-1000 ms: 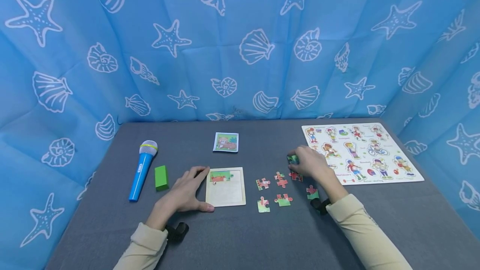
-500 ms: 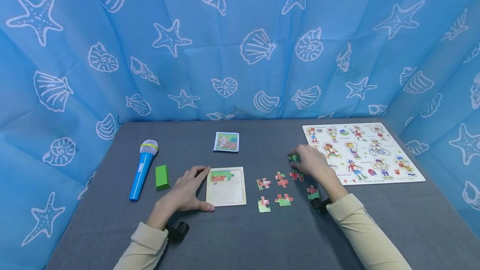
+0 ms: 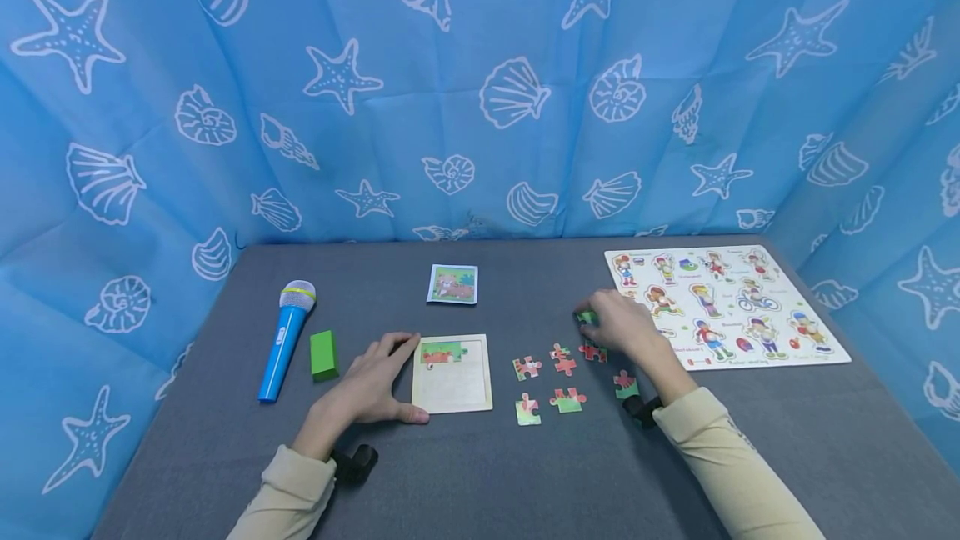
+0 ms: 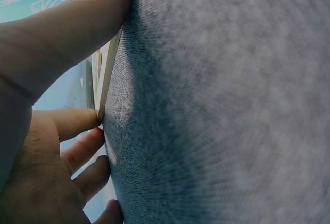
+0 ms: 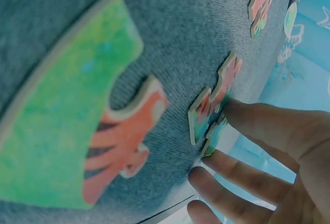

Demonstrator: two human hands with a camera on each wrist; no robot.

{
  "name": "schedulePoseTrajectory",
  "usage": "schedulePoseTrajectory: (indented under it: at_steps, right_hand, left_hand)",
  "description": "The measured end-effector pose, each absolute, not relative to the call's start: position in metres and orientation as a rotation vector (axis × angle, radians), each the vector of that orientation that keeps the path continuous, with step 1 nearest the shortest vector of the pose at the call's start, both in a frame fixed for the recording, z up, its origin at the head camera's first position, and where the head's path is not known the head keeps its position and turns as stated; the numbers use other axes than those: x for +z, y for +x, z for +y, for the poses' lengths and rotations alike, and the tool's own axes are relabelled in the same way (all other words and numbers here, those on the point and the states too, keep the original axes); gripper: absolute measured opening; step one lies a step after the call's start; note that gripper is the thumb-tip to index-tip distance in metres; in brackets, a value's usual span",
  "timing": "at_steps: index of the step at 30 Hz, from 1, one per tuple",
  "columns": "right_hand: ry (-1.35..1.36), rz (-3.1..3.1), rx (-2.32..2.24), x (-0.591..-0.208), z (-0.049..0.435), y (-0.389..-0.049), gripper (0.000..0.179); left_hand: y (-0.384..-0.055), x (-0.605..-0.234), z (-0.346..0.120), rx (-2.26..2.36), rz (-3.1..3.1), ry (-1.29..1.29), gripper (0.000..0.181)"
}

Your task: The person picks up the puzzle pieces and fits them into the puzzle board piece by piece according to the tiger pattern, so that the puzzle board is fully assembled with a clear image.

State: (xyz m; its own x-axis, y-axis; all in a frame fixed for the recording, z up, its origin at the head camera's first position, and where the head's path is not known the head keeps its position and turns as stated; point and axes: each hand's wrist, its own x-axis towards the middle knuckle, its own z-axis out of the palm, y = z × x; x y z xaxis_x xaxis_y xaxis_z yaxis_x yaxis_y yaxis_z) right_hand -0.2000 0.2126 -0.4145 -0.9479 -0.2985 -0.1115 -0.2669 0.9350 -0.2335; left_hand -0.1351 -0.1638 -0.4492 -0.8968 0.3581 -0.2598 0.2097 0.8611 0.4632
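My left hand spans the left side of a square wooden puzzle tray, index fingertip at its upper left corner, thumb at its lower edge. Those fingers are fairly straight in the left wrist view. Joined green and orange pieces lie in the tray's upper left. To the right, my right hand pinches a green jigsaw piece between thumb and index finger, low at the cloth. Beside it lies an orange and green piece. A green and orange striped piece fills the near side of the right wrist view.
Several loose jigsaw pieces lie between tray and right hand. A picture card lies behind the tray. On the left are a blue toy microphone and a green block. A white sports picture board lies far right.
The green piece in my right fingers has tilted slightly, its visible face turning from dark to lighter green. My left hand and the tray stay in place.
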Motion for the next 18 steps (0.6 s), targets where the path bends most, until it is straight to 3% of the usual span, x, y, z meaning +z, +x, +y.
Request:
schedulePoseTrajectory:
  at_steps: [18]
  right_hand:
    - [-0.386, 2.953, -0.467, -0.4146, 0.2103, -0.2035, 0.035]
  left_hand:
    - [-0.1340, -0.4495, -0.1640, 0.623, 2.693, 0.417, 0.119]
